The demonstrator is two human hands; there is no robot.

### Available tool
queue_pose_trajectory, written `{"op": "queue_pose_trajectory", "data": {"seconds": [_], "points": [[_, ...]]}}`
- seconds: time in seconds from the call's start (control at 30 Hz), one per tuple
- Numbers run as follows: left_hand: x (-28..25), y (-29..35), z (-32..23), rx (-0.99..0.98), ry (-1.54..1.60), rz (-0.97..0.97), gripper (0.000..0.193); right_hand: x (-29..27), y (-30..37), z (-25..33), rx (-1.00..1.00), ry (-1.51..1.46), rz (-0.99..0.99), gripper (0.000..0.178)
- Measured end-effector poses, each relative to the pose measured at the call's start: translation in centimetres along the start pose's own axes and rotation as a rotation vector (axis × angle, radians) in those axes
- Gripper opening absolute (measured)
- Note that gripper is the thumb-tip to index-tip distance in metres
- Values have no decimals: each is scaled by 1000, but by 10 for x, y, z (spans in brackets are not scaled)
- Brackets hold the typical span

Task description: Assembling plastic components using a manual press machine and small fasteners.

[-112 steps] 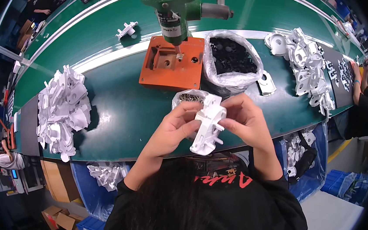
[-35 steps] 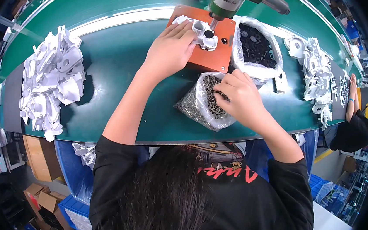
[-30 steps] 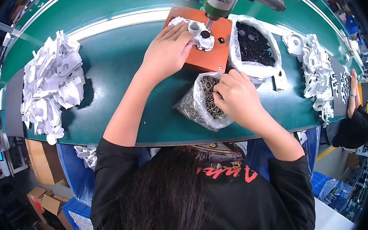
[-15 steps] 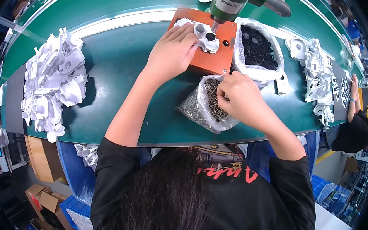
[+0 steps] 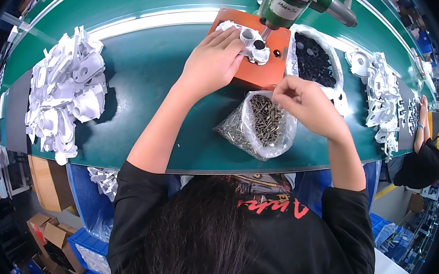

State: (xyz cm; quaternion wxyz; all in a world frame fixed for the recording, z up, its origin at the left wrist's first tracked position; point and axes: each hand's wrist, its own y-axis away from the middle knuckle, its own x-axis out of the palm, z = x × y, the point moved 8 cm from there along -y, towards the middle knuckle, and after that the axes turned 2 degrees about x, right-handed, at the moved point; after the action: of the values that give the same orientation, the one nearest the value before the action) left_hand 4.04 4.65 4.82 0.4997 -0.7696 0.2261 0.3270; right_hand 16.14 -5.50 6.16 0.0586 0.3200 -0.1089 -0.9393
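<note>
My left hand point(image 5: 211, 62) lies over a white plastic housing point(image 5: 258, 55), its fingers holding the part on an orange fixture block point(image 5: 256, 79). A short round tube and a black round piece show on the housing beside my fingertips. Above it, the bit of a green power driver point(image 5: 284, 9) points down by the housing. My right hand point(image 5: 311, 104) hovers over the right rim of a clear plastic bag of screws point(image 5: 267, 121). Its thumb and fingers are pinched together; whatever is between them is too small to make out.
Behind my right hand stands a bag of black plastic parts point(image 5: 310, 62). White plastic parts point(image 5: 69, 92) are heaped on the left of the green table point(image 5: 146, 73), and more white parts point(image 5: 380, 93) lie at the right. Another person point(image 5: 424, 155) works at the far right.
My right hand has come up out of the screws and shifted to the right, still pinched. My left hand stays on the housing. The whole view has shifted slightly.
</note>
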Motion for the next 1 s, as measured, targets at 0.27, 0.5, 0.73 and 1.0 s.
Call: {"op": "queue_pose_trajectory", "data": {"seconds": [0.27,0.5,0.73,1.0], "points": [[0,-1,-1,5,-2,-2,15,6,4,-2,44,-455,150,5],[0,1,1,1,-12,9,16,-9,-9,-3,-127,-602,97,8],[-1,0,-1,-31,0,13,14,-21,-34,-25,-130,-728,58,15],[-1,0,1,-36,3,23,16,-16,-39,-14,-154,-782,-8,19]]}}
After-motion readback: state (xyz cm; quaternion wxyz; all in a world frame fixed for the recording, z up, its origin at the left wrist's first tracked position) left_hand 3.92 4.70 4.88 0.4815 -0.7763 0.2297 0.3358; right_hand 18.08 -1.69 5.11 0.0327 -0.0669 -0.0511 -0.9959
